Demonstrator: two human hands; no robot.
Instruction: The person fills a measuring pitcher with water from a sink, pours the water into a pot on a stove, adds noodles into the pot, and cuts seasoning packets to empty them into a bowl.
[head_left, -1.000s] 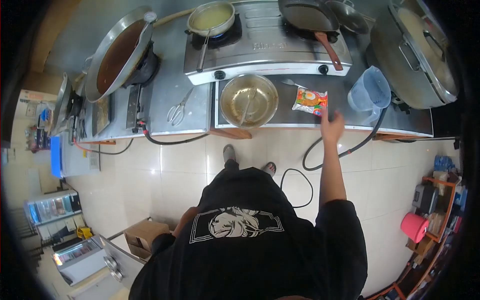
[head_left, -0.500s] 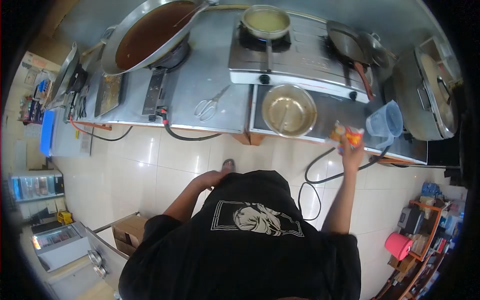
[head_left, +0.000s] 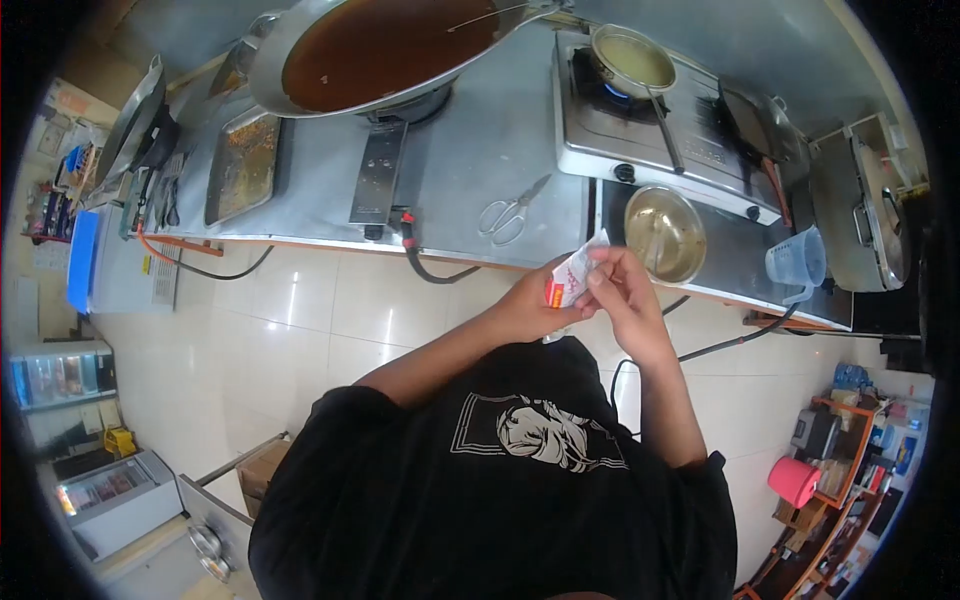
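Observation:
A small printed packet (head_left: 574, 274), white with red and orange parts, is between my hands in front of my chest. My left hand (head_left: 532, 302) is closed around its lower left side. With bent fingers, my right hand (head_left: 630, 298) grips the packet's right edge near the top. Just beyond my right hand stands a metal bowl (head_left: 682, 240) with a utensil lying in it. White-handled scissors (head_left: 506, 220) lie on the metal counter, a little beyond my left hand. What the packet holds is hidden.
A large wok (head_left: 270, 75) of brown liquid stands at the back. On the gas stove (head_left: 640, 130), a small pan (head_left: 632, 62) sits over a blue flame. A clear measuring jug (head_left: 797, 257) is at the right counter edge, and a metal tray (head_left: 243, 170) lies left.
My right hand has brought the packet from the right counter edge to my middle. My left hand has risen from my side and taken hold of it. The view has shifted left.

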